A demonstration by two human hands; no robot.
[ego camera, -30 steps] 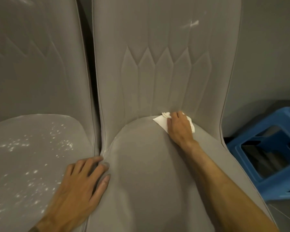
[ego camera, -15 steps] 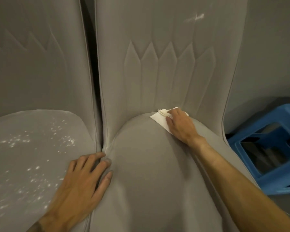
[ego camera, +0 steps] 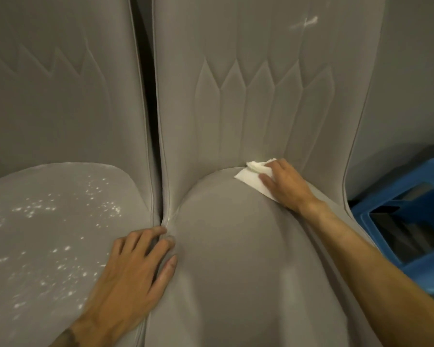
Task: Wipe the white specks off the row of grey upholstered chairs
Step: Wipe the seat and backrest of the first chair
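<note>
Two grey upholstered chairs stand side by side. The right chair's seat (ego camera: 236, 246) looks free of specks, while a white smear (ego camera: 305, 22) marks the top of its backrest. The left chair's seat (ego camera: 48, 234) is covered in several white specks (ego camera: 60, 214). My right hand (ego camera: 286, 186) presses a white tissue (ego camera: 251, 177) flat into the crease where the right seat meets its backrest. My left hand (ego camera: 133, 279) lies palm down with fingers spread, straddling the seam between the two seats.
A blue plastic stool (ego camera: 406, 221) stands on the floor to the right of the right chair, below a grey wall (ego camera: 411, 83). A dark narrow gap (ego camera: 145, 96) separates the two backrests.
My right hand has slid the tissue a little to the right along the seat crease and up against the backrest. The left hand has stayed on the seam.
</note>
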